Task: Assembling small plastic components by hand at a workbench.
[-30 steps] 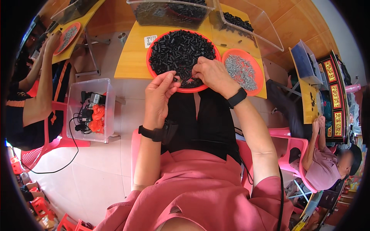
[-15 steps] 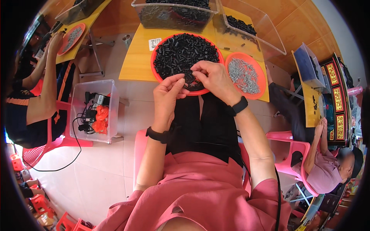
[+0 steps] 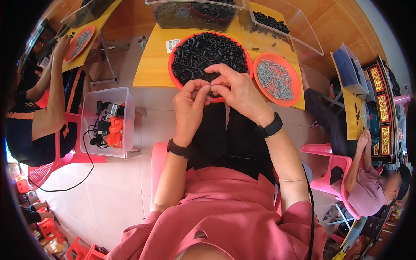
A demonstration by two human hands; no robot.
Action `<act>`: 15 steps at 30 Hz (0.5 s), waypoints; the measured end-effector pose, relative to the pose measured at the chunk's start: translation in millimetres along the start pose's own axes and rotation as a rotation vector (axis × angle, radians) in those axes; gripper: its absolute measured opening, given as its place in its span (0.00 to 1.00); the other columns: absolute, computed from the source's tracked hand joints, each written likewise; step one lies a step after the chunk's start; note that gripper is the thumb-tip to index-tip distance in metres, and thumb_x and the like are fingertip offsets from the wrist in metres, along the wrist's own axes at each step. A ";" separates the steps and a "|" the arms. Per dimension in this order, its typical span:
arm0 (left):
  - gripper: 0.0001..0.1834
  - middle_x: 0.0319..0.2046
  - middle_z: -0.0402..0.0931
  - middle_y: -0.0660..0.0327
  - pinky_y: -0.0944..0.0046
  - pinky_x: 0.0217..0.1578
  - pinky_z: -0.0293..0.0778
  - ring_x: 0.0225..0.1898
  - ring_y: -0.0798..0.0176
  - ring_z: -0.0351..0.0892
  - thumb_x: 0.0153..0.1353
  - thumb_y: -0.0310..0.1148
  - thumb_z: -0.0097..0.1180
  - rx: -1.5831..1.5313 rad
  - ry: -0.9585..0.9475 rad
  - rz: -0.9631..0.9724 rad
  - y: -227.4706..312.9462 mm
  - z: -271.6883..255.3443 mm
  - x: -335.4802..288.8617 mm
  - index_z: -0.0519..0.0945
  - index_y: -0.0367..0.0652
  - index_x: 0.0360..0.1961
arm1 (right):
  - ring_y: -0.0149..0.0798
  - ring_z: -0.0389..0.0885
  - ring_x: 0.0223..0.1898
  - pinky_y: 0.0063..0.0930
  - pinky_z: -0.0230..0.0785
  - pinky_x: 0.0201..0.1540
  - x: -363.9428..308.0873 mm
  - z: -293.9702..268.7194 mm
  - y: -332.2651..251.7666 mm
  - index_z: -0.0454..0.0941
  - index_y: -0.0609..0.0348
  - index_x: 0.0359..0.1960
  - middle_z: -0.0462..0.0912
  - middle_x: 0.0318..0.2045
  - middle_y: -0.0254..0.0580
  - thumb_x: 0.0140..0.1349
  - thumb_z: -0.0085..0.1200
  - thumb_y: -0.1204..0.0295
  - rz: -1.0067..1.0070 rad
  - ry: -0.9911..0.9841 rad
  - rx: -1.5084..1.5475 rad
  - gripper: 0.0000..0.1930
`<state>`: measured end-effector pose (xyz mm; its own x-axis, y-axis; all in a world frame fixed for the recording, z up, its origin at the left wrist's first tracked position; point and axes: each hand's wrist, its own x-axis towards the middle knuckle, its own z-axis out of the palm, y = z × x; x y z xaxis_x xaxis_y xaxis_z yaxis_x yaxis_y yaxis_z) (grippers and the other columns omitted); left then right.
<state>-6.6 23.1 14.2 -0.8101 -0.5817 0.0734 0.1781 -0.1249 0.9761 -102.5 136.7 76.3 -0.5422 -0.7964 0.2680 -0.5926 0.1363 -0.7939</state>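
Note:
Just over the near rim of a round red tray (image 3: pixel 250 65), my two hands meet fingertip to fingertip. The tray is heaped with small black cylindrical pieces (image 3: pixel 203 54). My left hand (image 3: pixel 189 104) is closed in a pinch of thumb and forefinger. Against it, my right hand (image 3: pixel 240 93) pinches too, its forefinger raised and bent. Whatever lies between the fingertips is too small and covered to make out. Right of the tray, close to my right wrist, an orange-red plate (image 3: pixel 295 97) carries many small silvery screw-like pieces (image 3: pixel 275 78).
Clear plastic bins (image 3: pixel 190 21) of black pieces stand at the back of the yellow table (image 3: pixel 151 65). On the left, another clear bin (image 3: pixel 86 108) holds cables and black adapters. One person (image 3: pixel 47 112) sits at the left, another (image 3: pixel 364 186) at the right.
My right hand has come down and left so that its fingertips now meet those of my left hand. Before, the two hands were slightly apart over the tray.

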 end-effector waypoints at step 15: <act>0.06 0.28 0.78 0.64 0.76 0.27 0.72 0.25 0.75 0.76 0.66 0.29 0.53 -0.012 0.016 -0.030 -7.6 0.0 0.1 0.77 0.36 0.37 | 0.42 0.82 0.27 0.31 0.72 0.30 -6.3 9.2 12.5 0.80 0.66 0.33 0.82 0.25 0.49 0.59 0.57 0.72 0.096 0.094 0.001 0.08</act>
<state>-8.1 23.9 6.8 -0.8059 -0.5906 0.0408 0.1607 -0.1519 0.9752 -101.0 138.0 59.7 -0.6496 -0.7211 0.2408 -0.5347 0.2083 -0.8189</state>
